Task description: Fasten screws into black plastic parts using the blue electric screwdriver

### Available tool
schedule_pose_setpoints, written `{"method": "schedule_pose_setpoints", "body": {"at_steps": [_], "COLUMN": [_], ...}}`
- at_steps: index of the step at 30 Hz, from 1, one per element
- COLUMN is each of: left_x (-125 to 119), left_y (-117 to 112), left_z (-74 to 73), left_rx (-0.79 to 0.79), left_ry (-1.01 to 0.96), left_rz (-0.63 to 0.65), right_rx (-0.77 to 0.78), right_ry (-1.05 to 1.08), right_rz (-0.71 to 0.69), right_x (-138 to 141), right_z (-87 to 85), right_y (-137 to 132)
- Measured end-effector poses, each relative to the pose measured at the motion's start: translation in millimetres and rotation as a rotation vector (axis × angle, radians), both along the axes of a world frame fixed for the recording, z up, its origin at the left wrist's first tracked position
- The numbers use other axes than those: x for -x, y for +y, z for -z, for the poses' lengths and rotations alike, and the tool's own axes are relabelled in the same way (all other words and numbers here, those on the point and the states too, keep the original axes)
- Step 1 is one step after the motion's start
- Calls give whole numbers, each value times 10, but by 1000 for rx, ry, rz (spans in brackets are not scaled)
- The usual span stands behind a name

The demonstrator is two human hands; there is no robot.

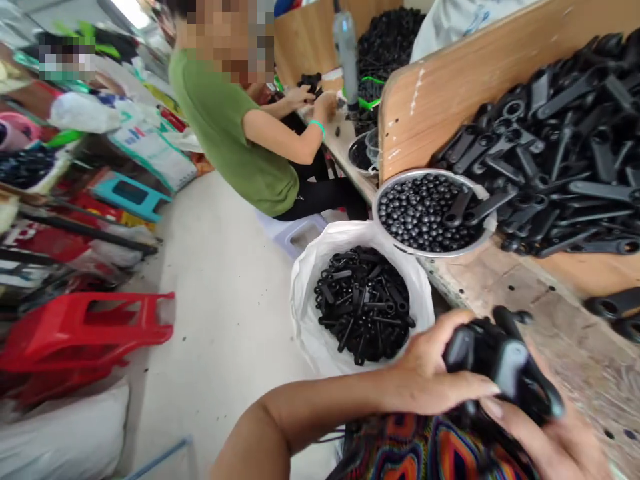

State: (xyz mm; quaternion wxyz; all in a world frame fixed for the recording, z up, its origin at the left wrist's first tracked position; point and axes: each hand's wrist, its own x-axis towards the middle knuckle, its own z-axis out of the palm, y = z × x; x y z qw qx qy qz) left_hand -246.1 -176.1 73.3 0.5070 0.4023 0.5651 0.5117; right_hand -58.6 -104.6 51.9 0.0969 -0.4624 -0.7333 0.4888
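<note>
Two bare hands are working at the bottom of my view, closed together around a clump of black plastic lever parts (500,360) held above the person's lap. From here I see the left hand (430,367) wrapped over the clump, its fingers (465,380) lying across the near side. The right hand (550,447) clamps it from below and to the right, partly cut off by the frame edge. Beneath them is a multicoloured patterned cloth (430,453).

Just ahead, a white sack (305,300) holds a heap of similar black levers (364,307). Beside it, on a scuffed wooden bench (505,293), sits a steel basin (430,175) of black balls (415,213), with two levers lying on top. Farther right, a larger pile of black levers (545,160) lies against a wooden divider (430,113).

Across the divider, a co-worker in a green T-shirt (225,127) sits on a low stool (293,230), both hands (313,100) at a bench. A red plastic stool (85,340) lies on its side on the floor to my left.
</note>
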Motion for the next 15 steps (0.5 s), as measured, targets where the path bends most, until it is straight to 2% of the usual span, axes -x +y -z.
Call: {"method": "schedule_pose_setpoints", "body": {"at_steps": [1, 3, 4, 5, 7, 8, 9, 11, 14, 15], "left_x": [174, 550, 739, 920, 1223, 1335, 1417, 1489, 1395, 1319], "left_y": [-115, -348, -461, -568, -759, -839, -905, -980, -893, -807], "left_z": [11, 68, 108, 148, 200, 201, 182, 91, -92, -142], "left_rx": [-13, 37, 87, 203, 557, 693, 772, 759, 439, 295], "left_ry": [38, 171, 294, 454, 891, 1082, 1202, 1317, 1326, 1315], "left_rz": [-51, -154, -195, -219, -233, -240, -236, -295, -429, -420], "right_rx": [61, 199, 253, 282, 119, 35, -24, -10, 192, 253], "right_ry": [22, 153, 232, 258, 193, 170, 157, 174, 145, 125], "right_rz": [-7, -128, -217, -305, -322, -315, -295, -257, -135, -85], "right_x": [270, 817, 1062, 1269, 1509, 1529, 1482, 1209, 523, 265], "right_z": [-18, 5, 41, 83, 140, 139, 115, 17, -124, -145], "right_y": [-38, -120, -150, -164, -133, -91, -38, 83, 199, 192]}}
